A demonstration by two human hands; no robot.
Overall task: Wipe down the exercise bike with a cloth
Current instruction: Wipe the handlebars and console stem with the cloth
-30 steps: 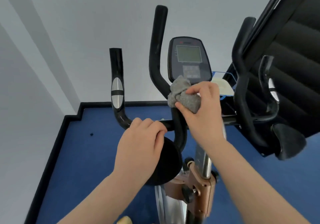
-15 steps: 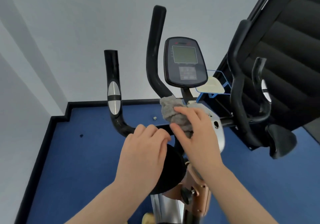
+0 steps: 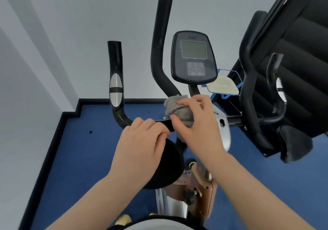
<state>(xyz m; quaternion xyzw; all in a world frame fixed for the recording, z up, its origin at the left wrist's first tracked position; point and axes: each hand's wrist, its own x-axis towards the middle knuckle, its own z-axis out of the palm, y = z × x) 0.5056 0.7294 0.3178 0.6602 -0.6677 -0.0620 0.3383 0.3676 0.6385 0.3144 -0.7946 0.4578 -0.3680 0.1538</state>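
Note:
The exercise bike stands before me with black handlebars (image 3: pixel 115 87) and a dark console (image 3: pixel 193 57) on a short stem. My right hand (image 3: pixel 197 125) grips a bunched grey cloth (image 3: pixel 177 109) and presses it against the curved black bar just below the console, where that bar meets the cross bar. My left hand (image 3: pixel 140 148) curls around the cross bar to the left of the cloth. A round black pad (image 3: pixel 170 169) sits under my left hand. The copper-coloured frame post (image 3: pixel 198 185) shows between my forearms.
A second black machine with a ribbed pad (image 3: pixel 292 61) stands close on the right, its handles (image 3: pixel 276 87) near the bike. A blue-rimmed tray (image 3: pixel 223 85) sits behind the console. White walls close in at left and behind; blue floor (image 3: pixel 85 149) lies below.
My right hand slid the cloth down the curved bar from beside the console's lower edge to the junction with the cross bar. My left hand kept its grip on the cross bar.

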